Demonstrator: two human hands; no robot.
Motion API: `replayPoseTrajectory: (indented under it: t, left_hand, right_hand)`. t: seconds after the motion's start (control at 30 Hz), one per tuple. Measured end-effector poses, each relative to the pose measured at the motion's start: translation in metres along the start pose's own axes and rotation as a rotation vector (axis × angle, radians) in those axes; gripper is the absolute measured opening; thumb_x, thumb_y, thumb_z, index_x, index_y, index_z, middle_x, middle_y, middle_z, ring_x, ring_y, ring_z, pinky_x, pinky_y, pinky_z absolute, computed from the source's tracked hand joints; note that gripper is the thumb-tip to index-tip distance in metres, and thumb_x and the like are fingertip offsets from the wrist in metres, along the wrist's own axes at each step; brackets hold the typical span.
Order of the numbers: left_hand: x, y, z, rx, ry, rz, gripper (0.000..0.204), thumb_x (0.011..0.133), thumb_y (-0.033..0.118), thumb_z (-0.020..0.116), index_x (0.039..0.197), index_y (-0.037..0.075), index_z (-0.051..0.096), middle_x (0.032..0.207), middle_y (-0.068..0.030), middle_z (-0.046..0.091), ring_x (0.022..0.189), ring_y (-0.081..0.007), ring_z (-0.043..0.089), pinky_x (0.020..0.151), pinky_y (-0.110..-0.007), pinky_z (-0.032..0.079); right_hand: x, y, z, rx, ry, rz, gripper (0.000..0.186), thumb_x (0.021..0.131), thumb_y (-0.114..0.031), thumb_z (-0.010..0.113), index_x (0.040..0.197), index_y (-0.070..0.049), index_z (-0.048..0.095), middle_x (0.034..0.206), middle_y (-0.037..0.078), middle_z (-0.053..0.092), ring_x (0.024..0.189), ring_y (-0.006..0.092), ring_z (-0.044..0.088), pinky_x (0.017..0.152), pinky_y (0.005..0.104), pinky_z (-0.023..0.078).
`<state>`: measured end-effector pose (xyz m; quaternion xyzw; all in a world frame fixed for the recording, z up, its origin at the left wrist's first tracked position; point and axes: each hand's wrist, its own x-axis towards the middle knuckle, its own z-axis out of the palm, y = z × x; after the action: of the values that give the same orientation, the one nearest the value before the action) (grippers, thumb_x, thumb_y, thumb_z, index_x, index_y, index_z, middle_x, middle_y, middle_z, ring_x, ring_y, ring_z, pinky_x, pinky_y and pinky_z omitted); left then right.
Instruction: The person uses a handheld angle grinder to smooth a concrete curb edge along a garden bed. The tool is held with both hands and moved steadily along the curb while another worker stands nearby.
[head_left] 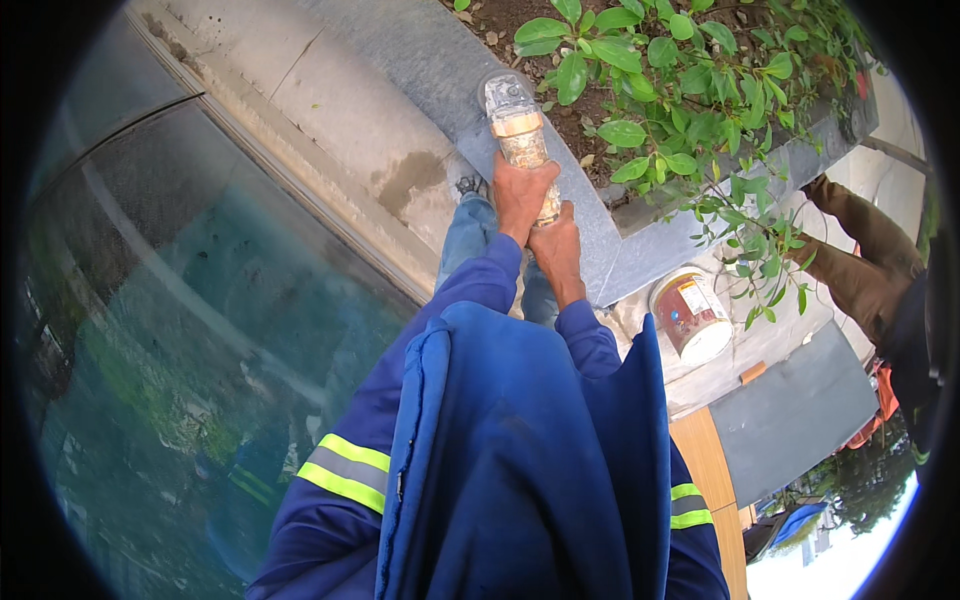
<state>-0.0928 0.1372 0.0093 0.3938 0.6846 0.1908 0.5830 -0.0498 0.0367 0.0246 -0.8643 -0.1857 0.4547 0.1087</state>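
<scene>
Both of my hands are wrapped round a dusty angle grinder (523, 147), its body spattered and its head pointing away from me. My left hand (524, 195) grips the middle of the body. Closer to me, my right hand (560, 252) is closed round the rear part. The round disc at the grinder's head lies over the grey stone ledge (470, 100) of a planter; whether it touches the stone I cannot tell. Blue cloth hangs over the lower middle of the view and hides part of my arms.
A leafy green plant (640, 85) grows from the planter's soil and leans over the ledge. To the right stands a paint-stained bucket (692, 315) near a dark grey slab (795, 412). A person in brown trousers (865, 265) is at the far right. A glossy dark vehicle-like surface (200, 330) fills the left.
</scene>
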Motion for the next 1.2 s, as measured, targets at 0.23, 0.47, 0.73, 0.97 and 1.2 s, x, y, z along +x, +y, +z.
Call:
replayPoseTrajectory:
  t: [0.23, 0.47, 0.73, 0.97, 1.2]
  left_hand:
    - [-0.023, -0.029, -0.021, -0.072, 0.012, -0.022, 0.056, 0.078, 0.018, 0.087, 0.121, -0.005, 0.06, 0.104, -0.0161, 0.073, 0.089, -0.0255, 0.072, 0.079, -0.04, 0.057]
    - [-0.036, -0.021, 0.02, 0.039, -0.042, -0.047, 0.061, 0.076, 0.021, 0.089, 0.124, -0.004, 0.059, 0.106, -0.0172, 0.073, 0.092, -0.0271, 0.072, 0.083, -0.042, 0.058]
    - [0.004, -0.002, 0.004, -0.123, 0.058, 0.002, 0.056, 0.079, 0.018, 0.088, 0.121, -0.005, 0.06, 0.1, -0.0127, 0.072, 0.087, -0.0239, 0.069, 0.078, -0.04, 0.057]
    - [-0.05, -0.037, 0.006, 0.009, 0.039, -0.051, 0.059, 0.078, 0.02, 0.089, 0.122, -0.005, 0.058, 0.103, -0.0153, 0.073, 0.09, -0.0246, 0.071, 0.08, -0.04, 0.058]
    - [-0.014, -0.013, 0.039, -0.076, 0.014, 0.011, 0.06, 0.077, 0.022, 0.088, 0.122, -0.005, 0.059, 0.102, -0.0167, 0.073, 0.089, -0.0279, 0.071, 0.082, -0.043, 0.057]
  right_hand:
    - [-0.035, 0.008, 0.009, -0.023, -0.044, 0.041, 0.067, 0.084, -0.042, 0.084, 0.124, 0.002, 0.053, 0.1, 0.036, 0.075, 0.099, 0.0541, 0.074, 0.086, 0.0597, 0.058]
    - [-0.026, 0.034, -0.014, 0.029, 0.061, 0.068, 0.065, 0.086, -0.041, 0.083, 0.123, 0.003, 0.054, 0.099, 0.036, 0.075, 0.099, 0.0558, 0.073, 0.087, 0.0591, 0.058]
    - [0.0, -0.02, -0.026, -0.051, -0.043, -0.06, 0.07, 0.081, -0.041, 0.086, 0.124, 0.004, 0.054, 0.102, 0.038, 0.075, 0.101, 0.0541, 0.074, 0.089, 0.0582, 0.058]
    - [-0.042, 0.029, -0.018, -0.038, -0.027, 0.067, 0.068, 0.084, -0.043, 0.085, 0.126, 0.001, 0.054, 0.101, 0.035, 0.075, 0.1, 0.0539, 0.074, 0.088, 0.0596, 0.058]
    - [0.0, 0.012, -0.043, -0.033, 0.02, -0.015, 0.068, 0.084, -0.038, 0.084, 0.127, 0.004, 0.053, 0.104, 0.038, 0.074, 0.103, 0.0557, 0.073, 0.089, 0.0589, 0.058]
